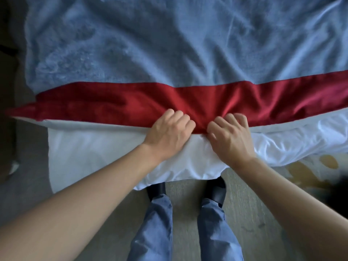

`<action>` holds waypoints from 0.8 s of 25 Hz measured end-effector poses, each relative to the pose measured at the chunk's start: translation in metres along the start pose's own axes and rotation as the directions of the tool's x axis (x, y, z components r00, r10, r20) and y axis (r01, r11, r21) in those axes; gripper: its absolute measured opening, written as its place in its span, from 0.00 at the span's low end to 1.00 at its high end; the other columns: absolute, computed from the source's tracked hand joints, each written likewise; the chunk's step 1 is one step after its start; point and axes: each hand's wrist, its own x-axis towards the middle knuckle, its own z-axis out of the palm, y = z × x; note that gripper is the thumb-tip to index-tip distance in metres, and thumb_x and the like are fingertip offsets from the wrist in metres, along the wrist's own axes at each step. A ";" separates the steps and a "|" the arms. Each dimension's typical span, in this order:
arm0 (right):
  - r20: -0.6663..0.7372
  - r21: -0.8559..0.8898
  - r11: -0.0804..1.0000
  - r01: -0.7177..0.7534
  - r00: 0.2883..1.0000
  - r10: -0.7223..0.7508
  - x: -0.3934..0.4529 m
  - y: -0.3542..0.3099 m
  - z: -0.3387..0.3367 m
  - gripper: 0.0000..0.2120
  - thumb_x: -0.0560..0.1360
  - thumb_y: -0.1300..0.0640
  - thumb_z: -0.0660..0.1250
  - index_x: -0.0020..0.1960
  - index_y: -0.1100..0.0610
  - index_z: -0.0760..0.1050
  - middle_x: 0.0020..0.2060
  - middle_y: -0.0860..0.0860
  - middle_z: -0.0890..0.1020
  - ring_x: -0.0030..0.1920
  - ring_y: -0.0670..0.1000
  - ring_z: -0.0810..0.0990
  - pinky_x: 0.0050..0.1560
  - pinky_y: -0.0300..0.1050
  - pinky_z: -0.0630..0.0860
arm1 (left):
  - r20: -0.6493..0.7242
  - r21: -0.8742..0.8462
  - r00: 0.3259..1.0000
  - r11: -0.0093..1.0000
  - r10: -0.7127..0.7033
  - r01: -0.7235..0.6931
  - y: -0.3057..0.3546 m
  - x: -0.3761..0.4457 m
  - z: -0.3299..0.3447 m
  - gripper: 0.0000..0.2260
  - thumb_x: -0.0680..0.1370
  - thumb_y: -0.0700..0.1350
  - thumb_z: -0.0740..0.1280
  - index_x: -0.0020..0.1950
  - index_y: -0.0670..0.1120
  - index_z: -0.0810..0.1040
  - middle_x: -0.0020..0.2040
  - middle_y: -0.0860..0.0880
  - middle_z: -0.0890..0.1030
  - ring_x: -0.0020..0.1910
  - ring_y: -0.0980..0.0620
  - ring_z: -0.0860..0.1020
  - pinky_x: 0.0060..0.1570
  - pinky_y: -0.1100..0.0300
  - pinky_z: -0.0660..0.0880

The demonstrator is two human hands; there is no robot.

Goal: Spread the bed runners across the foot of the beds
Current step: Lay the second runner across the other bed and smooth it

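— Bed (188, 44) first: how does it lie?

— Wide and rumpled, the pale cover creased all over, with the white duvet edge (113, 147) hanging over the foot toward the person's shoes.

— And the red bed runner (131, 102)?

— Already across the foot, running from the left side of the bed out past the right edge of the view. It sits a little back from the foot edge, and it is bunched in the middle — folds fan out from where the hands have it. The left end looks to droop over the side; the right end is out of sight.

— The hands, then?

— Close together at the runner's near hem. The left hand (167, 132) has its fingers curled down on the red cloth, pinching the hem. The right hand (231, 136) does the same just beside it, fingers hooked into the fabric where red meets white.

— So how to do this well?

— I judge the step to be straightening the near hem. Draw the hands apart along it, outward from the centre, so the gathered cloth feeds flat. Keep the hem parallel to the foot edge, and pull lightly — a hard tug would likely drag the duvet along underneath.
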 end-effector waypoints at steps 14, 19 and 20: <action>0.096 0.088 0.996 0.017 0.995 -0.025 -0.015 -0.041 0.013 0.08 0.69 0.65 0.69 0.39 0.54 0.73 0.34 0.49 0.73 0.37 0.56 0.73 0.49 0.52 0.70 | 0.081 -0.080 0.971 0.970 -0.224 0.230 0.013 -0.056 0.002 0.05 0.72 0.37 0.67 0.42 0.46 0.75 0.37 0.49 0.73 0.38 0.46 0.72 0.39 0.51 0.67; 0.010 0.205 0.968 0.146 0.988 -0.152 0.019 -0.097 0.015 0.02 0.72 0.61 0.66 0.41 0.55 0.74 0.35 0.50 0.73 0.37 0.56 0.73 0.47 0.52 0.70 | 0.063 -0.020 0.967 0.968 -0.248 0.250 -0.030 -0.074 -0.015 0.05 0.70 0.39 0.67 0.41 0.46 0.71 0.37 0.47 0.72 0.38 0.45 0.71 0.39 0.50 0.66; -0.006 0.223 0.960 0.168 0.985 -0.171 0.023 -0.114 0.017 0.02 0.73 0.61 0.65 0.41 0.55 0.75 0.34 0.51 0.74 0.37 0.56 0.73 0.47 0.52 0.70 | 0.062 -0.002 0.966 0.967 -0.252 0.253 -0.039 -0.085 -0.018 0.06 0.70 0.38 0.66 0.41 0.46 0.71 0.37 0.47 0.71 0.38 0.44 0.71 0.39 0.50 0.65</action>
